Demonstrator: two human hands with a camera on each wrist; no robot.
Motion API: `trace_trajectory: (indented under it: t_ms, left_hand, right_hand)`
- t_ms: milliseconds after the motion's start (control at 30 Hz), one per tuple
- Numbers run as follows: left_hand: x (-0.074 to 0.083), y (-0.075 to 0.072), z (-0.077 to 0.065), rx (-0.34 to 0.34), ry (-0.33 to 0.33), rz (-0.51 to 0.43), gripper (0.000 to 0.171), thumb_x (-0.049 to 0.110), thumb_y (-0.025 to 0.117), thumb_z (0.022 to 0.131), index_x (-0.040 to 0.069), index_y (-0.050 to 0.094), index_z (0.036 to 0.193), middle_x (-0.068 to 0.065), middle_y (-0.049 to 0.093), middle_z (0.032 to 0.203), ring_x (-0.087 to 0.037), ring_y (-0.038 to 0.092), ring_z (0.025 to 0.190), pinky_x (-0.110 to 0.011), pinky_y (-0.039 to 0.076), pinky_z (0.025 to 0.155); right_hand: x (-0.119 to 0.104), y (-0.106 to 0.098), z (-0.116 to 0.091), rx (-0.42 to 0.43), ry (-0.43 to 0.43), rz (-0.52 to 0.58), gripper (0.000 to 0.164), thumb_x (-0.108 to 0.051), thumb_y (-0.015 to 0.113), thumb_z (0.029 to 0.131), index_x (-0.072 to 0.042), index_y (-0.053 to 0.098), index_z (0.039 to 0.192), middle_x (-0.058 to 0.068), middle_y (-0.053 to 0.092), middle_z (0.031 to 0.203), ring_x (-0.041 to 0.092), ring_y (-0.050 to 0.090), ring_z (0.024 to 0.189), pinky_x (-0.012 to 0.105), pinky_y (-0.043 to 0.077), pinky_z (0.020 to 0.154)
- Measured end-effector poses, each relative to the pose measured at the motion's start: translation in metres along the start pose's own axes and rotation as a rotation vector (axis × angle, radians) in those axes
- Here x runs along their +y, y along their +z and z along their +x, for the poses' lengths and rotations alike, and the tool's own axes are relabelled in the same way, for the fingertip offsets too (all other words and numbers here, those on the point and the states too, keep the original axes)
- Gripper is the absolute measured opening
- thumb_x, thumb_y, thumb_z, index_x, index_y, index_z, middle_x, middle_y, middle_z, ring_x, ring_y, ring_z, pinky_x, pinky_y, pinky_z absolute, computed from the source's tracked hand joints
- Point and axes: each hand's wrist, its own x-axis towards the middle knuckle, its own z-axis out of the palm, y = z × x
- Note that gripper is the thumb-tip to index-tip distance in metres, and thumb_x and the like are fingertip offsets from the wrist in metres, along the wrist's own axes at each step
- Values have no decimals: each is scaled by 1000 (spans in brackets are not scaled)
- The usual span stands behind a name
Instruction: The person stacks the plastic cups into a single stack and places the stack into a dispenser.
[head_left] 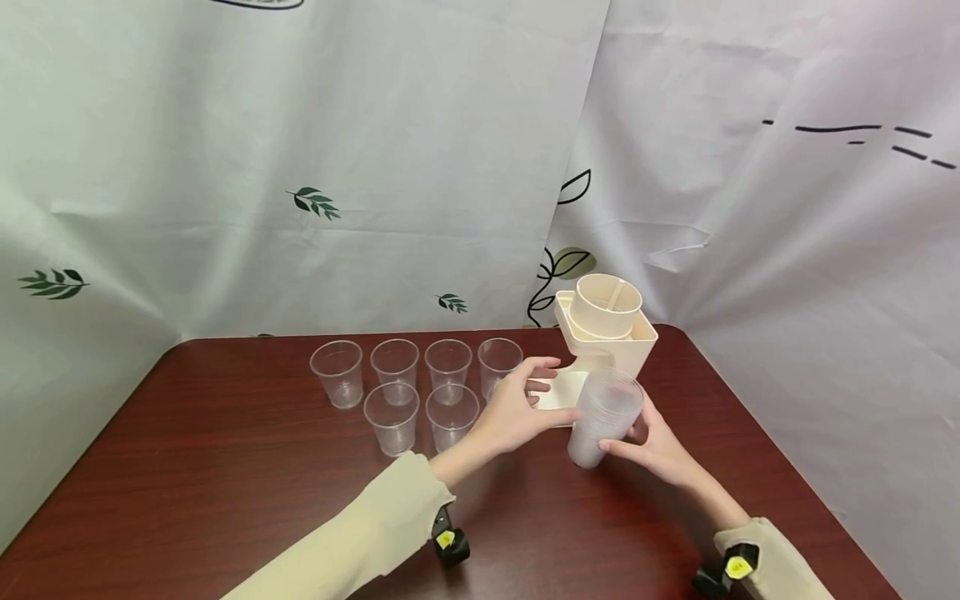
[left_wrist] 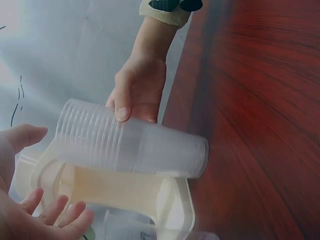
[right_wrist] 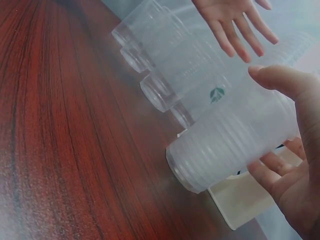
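Six clear cups point(head_left: 392, 421) stand mouth-up in two rows left of the cream holder point(head_left: 624, 357), presumably spaced to leave each rim free, and just left of that holder my left hand point(head_left: 516, 411) hovers with fingers spread, gripping nothing. Before the holder, my right hand point(head_left: 654, 450) grasps the nested stack of cups point(head_left: 600, 421) from its right, tilted, I judge, to keep the rims near my other palm. Yellow tags point(head_left: 738, 568) on my wrist straps, nearer me than the holder, carry marks too small to read.
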Motion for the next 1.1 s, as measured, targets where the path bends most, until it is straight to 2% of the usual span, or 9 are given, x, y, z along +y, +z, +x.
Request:
trace_trajectory:
  t_ms: [367,533,700,800,900,1100]
  left_hand:
    - [-5,-25,-6,30,6,14,63,18,82,74,14,53,130,-9,63,122,-26,63,109,-40,53,96]
    - [-4,-36,-8,66,-18,-53,62,15,82,72,14,55,128,-9,62,121,-28,62,109,-42,52,96]
    - [-4,-47,-9,73,-7,-114,63,11,81,73,9,54,129,-18,60,124,-34,61,110,-42,53,95]
    - [-4,-54,-9,76,-4,-112,63,9,80,74,10,53,130,-20,58,127,-36,60,113,-43,52,96]
    - [-4,-63,-11,86,-10,-80,62,11,80,75,13,53,131,-17,58,127,-33,61,113,-42,52,97]
    - [-5,-82,-14,136,-36,-75,64,13,80,76,13,51,133,-14,60,127,-35,59,116,-43,51,99]
  right_hand:
    - [2,1,0,-2,-20,14,89,12,70,76,-3,20,147,-14,46,130,-3,55,111,16,52,86]
    - [2,0,1,-2,-29,15,88,12,70,76,-3,20,148,-13,47,129,-2,56,110,16,52,85]
    - [1,-1,1,-2,-31,20,87,13,69,76,-2,20,147,-13,48,128,-2,56,109,16,53,85]
    - [0,-1,0,3,-26,20,87,13,69,76,-1,20,147,-13,47,129,-2,56,109,16,53,85]
    - [0,-1,0,5,-18,16,88,12,69,76,-1,19,147,-13,47,129,-3,56,110,16,52,85]
    - [0,-1,0,6,-9,-1,88,11,70,76,0,19,147,-13,47,128,-3,56,109,16,52,85]
